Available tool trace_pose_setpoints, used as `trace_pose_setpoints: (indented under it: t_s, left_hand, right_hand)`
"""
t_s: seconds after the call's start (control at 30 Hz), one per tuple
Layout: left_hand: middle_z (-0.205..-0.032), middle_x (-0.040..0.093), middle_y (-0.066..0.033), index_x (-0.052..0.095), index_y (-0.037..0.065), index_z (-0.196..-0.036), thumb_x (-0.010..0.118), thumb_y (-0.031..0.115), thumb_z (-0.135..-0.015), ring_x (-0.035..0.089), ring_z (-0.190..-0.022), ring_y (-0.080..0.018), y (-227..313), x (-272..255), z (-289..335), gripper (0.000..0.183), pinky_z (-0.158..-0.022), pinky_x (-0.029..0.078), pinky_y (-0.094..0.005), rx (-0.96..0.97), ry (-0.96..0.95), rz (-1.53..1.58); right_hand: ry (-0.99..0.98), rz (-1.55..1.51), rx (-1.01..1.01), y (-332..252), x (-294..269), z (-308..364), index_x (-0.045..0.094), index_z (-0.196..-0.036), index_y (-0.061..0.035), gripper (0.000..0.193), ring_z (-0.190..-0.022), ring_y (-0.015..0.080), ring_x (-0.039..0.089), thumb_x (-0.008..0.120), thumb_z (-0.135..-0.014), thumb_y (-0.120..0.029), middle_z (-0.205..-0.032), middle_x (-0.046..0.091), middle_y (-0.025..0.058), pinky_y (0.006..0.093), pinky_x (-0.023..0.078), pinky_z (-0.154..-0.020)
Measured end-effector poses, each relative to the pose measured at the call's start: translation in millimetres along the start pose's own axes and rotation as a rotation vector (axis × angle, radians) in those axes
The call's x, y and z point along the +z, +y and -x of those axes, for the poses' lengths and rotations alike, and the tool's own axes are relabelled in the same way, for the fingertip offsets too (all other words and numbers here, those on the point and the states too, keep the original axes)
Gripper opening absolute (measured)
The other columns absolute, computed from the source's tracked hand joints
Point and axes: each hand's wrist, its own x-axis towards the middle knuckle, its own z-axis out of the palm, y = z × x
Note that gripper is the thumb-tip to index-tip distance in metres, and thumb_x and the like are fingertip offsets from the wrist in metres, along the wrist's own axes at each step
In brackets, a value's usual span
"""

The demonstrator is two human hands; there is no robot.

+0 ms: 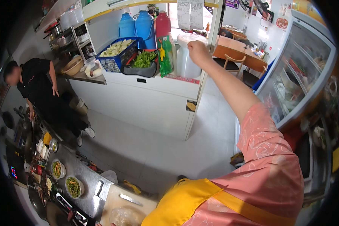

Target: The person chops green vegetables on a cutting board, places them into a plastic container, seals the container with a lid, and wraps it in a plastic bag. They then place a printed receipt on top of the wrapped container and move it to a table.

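White and apparently plastic, the lidded bucket (186, 63) stands on the counter (147, 92), just beside my right hand (197, 52). Its fingers curl narrow; I cannot tell whether they hold the lid (190, 37). I judge the bucket stiff, slick, heavy if full; best grasped two-handed.

I count three large jugs: two blue jugs (145, 28) and one red jug (163, 26). I see one white bucket (190, 64), one blue basket (113, 64), one dark tray (139, 71) and two hanging paper slips (184, 15). On my worktop (70, 159) I have two vegetable bowls (74, 187), two knives (131, 199) and one cutting board (111, 197). I also count one other person (37, 83) and one fridge (302, 67).
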Motion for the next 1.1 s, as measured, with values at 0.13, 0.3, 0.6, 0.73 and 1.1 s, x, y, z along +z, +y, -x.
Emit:
trace_pose_setpoints:
  t_s: [0.13, 0.3, 0.6, 0.73, 1.1]
  left_hand:
    - [-0.141, 0.047, -0.0227, 0.045, 0.000, -0.140, 0.057, 0.047, -0.093, 0.049, -0.125, -0.0400, 106, -23, -13, 0.067, -0.103, 0.041, -0.0483, 0.019, -0.060, -0.107]
    - [-0.137, 0.049, -0.0253, 0.045, 0.001, -0.140, 0.062, 0.038, -0.092, 0.050, -0.123, -0.0411, 176, -25, -25, 0.063, -0.102, 0.042, -0.0489, 0.088, -0.084, -0.009]
    - [-0.147, 0.035, -0.0288, 0.034, -0.004, -0.145, 0.062, 0.030, -0.094, 0.038, -0.134, -0.0456, 199, 25, -45, 0.067, -0.111, 0.035, -0.0482, 0.158, -0.045, 0.216]
    - [-0.152, 0.030, -0.0276, 0.034, -0.005, -0.145, 0.070, 0.012, -0.080, 0.028, -0.143, -0.0412, 221, 39, -63, 0.076, -0.116, 0.021, -0.0510, 0.038, -0.061, 0.569]
    - [-0.135, 0.045, -0.0215, 0.027, -0.003, -0.144, 0.057, 0.022, -0.098, 0.059, -0.108, -0.0251, 289, 55, -139, 0.060, -0.081, 0.054, -0.0344, -0.050, -0.242, 1.462]
  right_hand:
    - [-0.140, 0.136, 0.005, 46, 3, -51, 0.073, -0.100, -0.0046, 0.019, -0.097, 0.0367, 0.066, 0.061, -0.088, -0.014, -0.098, 0.069, 0.0206, 0.0442, 0.051, -0.087]
    - [-0.307, 0.252, 0.070, 62, 21, -67, 0.073, -0.096, -0.0032, 0.019, -0.100, 0.0357, 0.066, 0.059, -0.083, -0.007, -0.102, 0.069, 0.0214, 0.0449, 0.050, -0.091]
    - [-0.288, 0.341, -0.124, 56, 6, -88, 0.065, -0.096, 0.0022, 0.022, -0.109, 0.0363, 0.059, 0.053, -0.078, 0.003, -0.105, 0.064, 0.0220, 0.0447, 0.046, -0.095]
    - [-0.061, 0.250, -0.538, 25, -7, -51, 0.056, -0.085, -0.0025, 0.013, -0.097, 0.0349, 0.053, 0.050, -0.075, 0.004, -0.092, 0.055, 0.0169, 0.0438, 0.042, -0.089]
    - [-1.497, -1.434, 0.192, -196, 48, 112, 0.055, -0.105, -0.0006, 0.012, -0.099, 0.0219, 0.062, 0.050, -0.100, -0.011, -0.108, 0.062, 0.0133, 0.0371, 0.050, -0.088]
